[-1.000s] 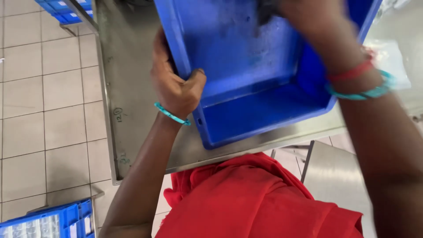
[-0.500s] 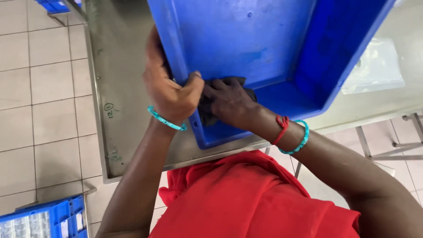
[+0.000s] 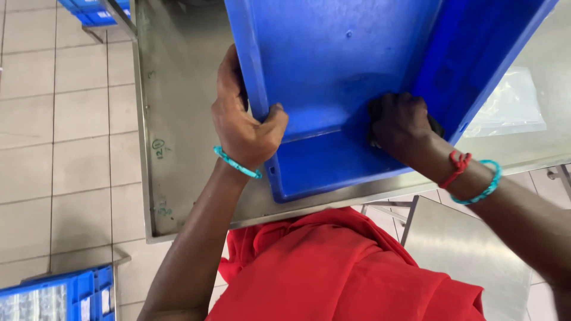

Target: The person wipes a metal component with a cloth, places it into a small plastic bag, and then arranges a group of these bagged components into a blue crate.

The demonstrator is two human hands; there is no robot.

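A large blue plastic crate (image 3: pixel 333 71) stands tilted on a steel table (image 3: pixel 178 137), its open side toward me. My left hand (image 3: pixel 244 119) grips the crate's left wall near the front corner, thumb inside. My right hand (image 3: pixel 401 125) is inside the crate at the lower right corner, closed on a dark cloth (image 3: pixel 376 113) pressed against the floor of the crate. Only the edges of the cloth show past my fingers. Both wrists wear turquoise bracelets; the right one also has a red cord.
A clear plastic bag (image 3: pixel 511 104) lies on the table to the right of the crate. More blue crates sit on the tiled floor at the bottom left (image 3: pixel 59 294) and top left (image 3: pixel 89 12). A second steel surface (image 3: pixel 464 249) is lower right.
My right hand has slid with the cloth from the crate's top, down to the lower left corner, then across to the lower right corner. My left hand has kept its grip.
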